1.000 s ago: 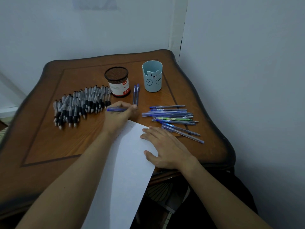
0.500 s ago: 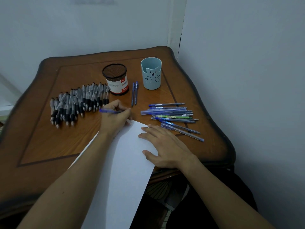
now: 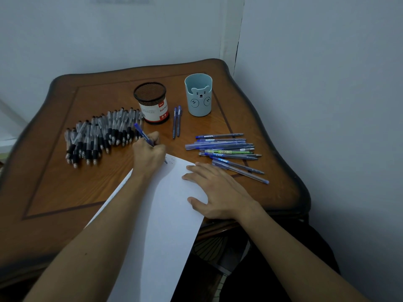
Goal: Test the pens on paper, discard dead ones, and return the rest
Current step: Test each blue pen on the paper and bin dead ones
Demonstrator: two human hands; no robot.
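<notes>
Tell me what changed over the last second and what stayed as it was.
The left hand, gripping the blue pen, swung it from lying level at the paper's far corner to a writing slant, tip down on the paper. The right hand stayed flat on the paper; the grey pens, loose blue pens, mesh holder and bear cup did not move.

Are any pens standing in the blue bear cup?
No, nothing sticks up out of the blue bear cup; the blue pens lie flat on the table beside it.
</notes>
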